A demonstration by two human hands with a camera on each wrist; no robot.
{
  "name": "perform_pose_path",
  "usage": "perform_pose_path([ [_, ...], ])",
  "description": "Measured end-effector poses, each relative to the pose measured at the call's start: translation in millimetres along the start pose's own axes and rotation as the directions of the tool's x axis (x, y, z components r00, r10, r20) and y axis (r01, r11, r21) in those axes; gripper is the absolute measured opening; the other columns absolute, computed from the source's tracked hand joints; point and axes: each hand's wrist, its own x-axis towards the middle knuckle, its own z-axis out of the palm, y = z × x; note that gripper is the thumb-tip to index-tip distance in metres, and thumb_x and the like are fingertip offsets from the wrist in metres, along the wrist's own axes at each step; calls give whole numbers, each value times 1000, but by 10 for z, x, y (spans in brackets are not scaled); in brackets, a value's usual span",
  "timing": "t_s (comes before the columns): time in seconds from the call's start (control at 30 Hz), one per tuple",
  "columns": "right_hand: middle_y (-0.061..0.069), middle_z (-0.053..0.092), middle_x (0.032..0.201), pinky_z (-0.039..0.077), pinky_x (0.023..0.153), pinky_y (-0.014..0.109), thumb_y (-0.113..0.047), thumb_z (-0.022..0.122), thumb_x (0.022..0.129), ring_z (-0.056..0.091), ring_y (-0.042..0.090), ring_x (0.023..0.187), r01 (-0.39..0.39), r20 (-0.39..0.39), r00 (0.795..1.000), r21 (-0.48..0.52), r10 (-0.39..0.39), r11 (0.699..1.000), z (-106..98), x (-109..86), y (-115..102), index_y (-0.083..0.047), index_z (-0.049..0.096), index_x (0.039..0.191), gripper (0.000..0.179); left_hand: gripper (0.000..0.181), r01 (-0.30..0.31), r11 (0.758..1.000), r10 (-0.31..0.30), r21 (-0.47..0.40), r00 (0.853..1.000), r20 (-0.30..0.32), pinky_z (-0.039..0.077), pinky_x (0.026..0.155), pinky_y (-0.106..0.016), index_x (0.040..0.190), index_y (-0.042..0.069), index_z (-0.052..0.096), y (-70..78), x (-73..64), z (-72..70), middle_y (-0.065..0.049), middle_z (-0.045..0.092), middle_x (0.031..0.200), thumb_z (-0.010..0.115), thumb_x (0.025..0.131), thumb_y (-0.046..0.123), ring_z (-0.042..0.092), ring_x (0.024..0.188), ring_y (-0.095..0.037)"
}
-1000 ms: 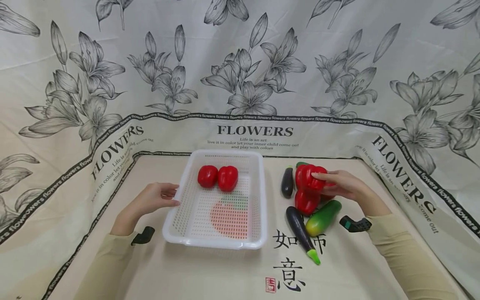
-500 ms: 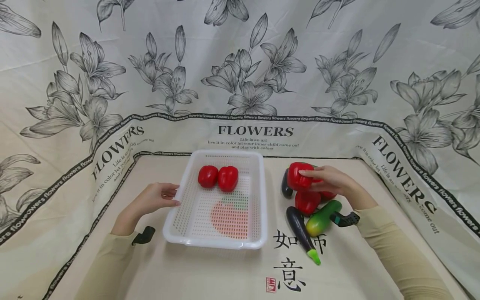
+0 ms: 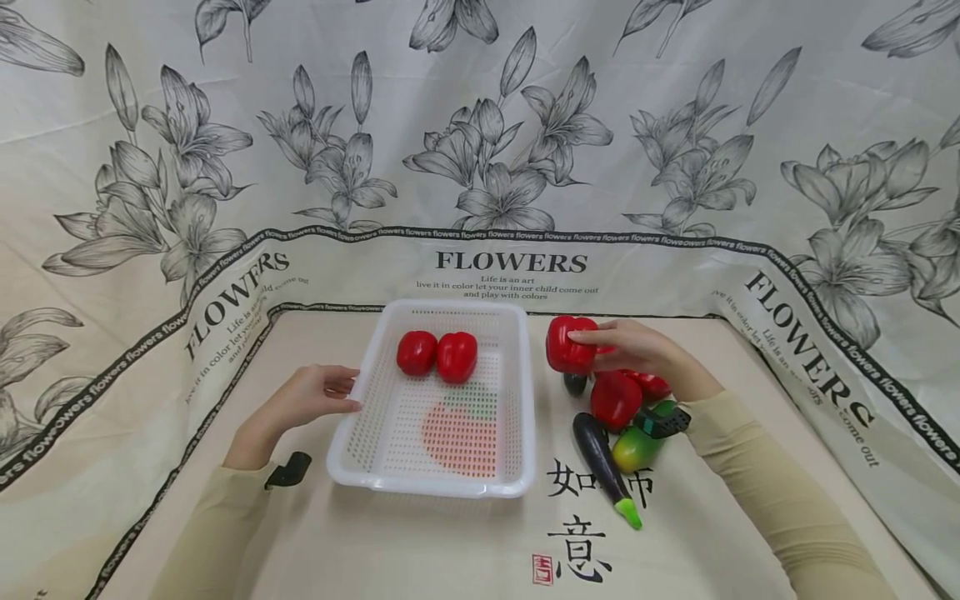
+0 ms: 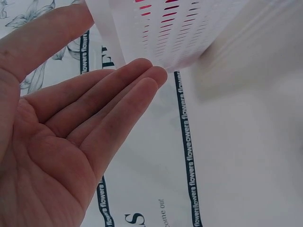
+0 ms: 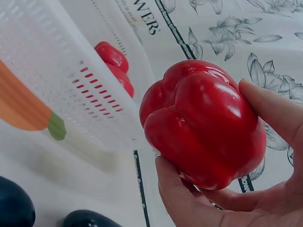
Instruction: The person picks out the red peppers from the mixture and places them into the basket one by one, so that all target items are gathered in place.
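Note:
My right hand (image 3: 637, 346) grips a red bell pepper (image 3: 572, 344) between thumb and fingers, raised near the right rim of a white perforated plastic basket (image 3: 341, 454). The right wrist view shows the same bell pepper (image 5: 203, 125) close up, with the basket wall to its left. My left hand (image 3: 303, 400) is at the basket's left side. In the left wrist view that hand (image 4: 71, 123) has nearly straight fingers touching or very near the basket's outer wall (image 4: 180, 28). Two red bell peppers (image 3: 456, 357) lie inside the basket, towards the back.
Right of the basket lie a red bell pepper (image 3: 617, 402), another red piece partly hidden behind it, a green-yellow cucumber-like vegetable (image 3: 632, 450), a long eggplant (image 3: 596, 450) and a partly covered dark eggplant (image 3: 575, 384). A flower-print cloth (image 3: 510, 192) rises behind the table.
My right hand has lifted the bell pepper off the pile and carried it left towards the basket. The left hand and the basket have stayed in place.

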Motion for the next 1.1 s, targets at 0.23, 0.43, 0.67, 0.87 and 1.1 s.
perform_pose_path([
  [0.23,17,49,132,53,89,41,-41,71,83,55,34,113,19,40,999,33,-20,999,139,109,-118,-10,44,135,67,58,-11,1000,11,21,1000,-7,56,83,-42,124,-3,59,-7,4,-5,-18,68,109,78,77,26,67,97,-29],
  [0.43,17,48,135,51,94,45,-38,71,83,51,37,120,41,63,997,49,-44,998,252,178,-233,-11,45,135,64,59,-14,1000,14,24,1000,-8,57,83,-41,124,-4,58,-24,13,-2,-18,68,109,78,78,26,67,97,-29],
  [0.67,18,43,138,46,100,50,-29,70,86,45,38,125,45,104,993,122,-58,992,388,265,-353,-8,40,138,63,58,-27,999,27,20,1000,-9,57,82,-40,123,-6,58,-19,19,-3,-20,68,108,78,78,24,67,97,-30],
  [0.87,19,44,137,47,99,48,-25,68,88,49,36,122,39,137,989,125,-56,991,508,346,-438,-4,40,137,60,57,-21,1000,21,20,1000,-7,57,83,-40,123,-5,58,-14,19,0,-19,68,108,78,78,24,67,97,-29],
  [1.1,18,47,134,49,98,45,-23,66,89,53,32,116,56,166,983,102,-72,993,629,438,-518,-1,43,135,57,57,-23,1000,23,13,1000,-9,57,82,-40,123,-5,59,-17,19,-2,-19,69,108,78,77,24,67,97,-30],
])
